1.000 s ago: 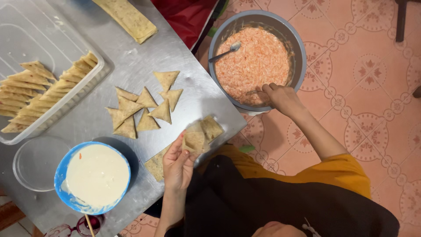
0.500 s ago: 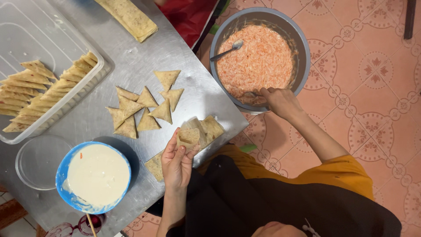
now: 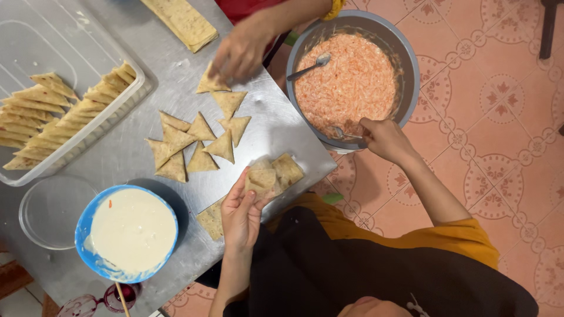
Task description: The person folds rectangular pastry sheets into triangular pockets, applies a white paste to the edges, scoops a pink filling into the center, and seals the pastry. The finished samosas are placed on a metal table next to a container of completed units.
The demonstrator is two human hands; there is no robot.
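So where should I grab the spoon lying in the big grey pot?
Probably by the bare handle end of the spoon, coming from the table side. Its bowl rests in the orange filling, while the handle leans clean toward the pot rim.

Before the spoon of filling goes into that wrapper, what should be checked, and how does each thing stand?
1. Wrapper held in left hand: ok, though whether it is opened into a pocket, cannot tell.
2. Right hand on a spoon in the grey pot: ok.
3. Spoon loaded with orange filling: cannot tell, bowl of spoon half buried.
4. Path from pot to wrapper free: ok.
5. Another person's hand at the folded triangles: ok, apart from the wrapper.
6. White paste in the blue bowl close by: ok.
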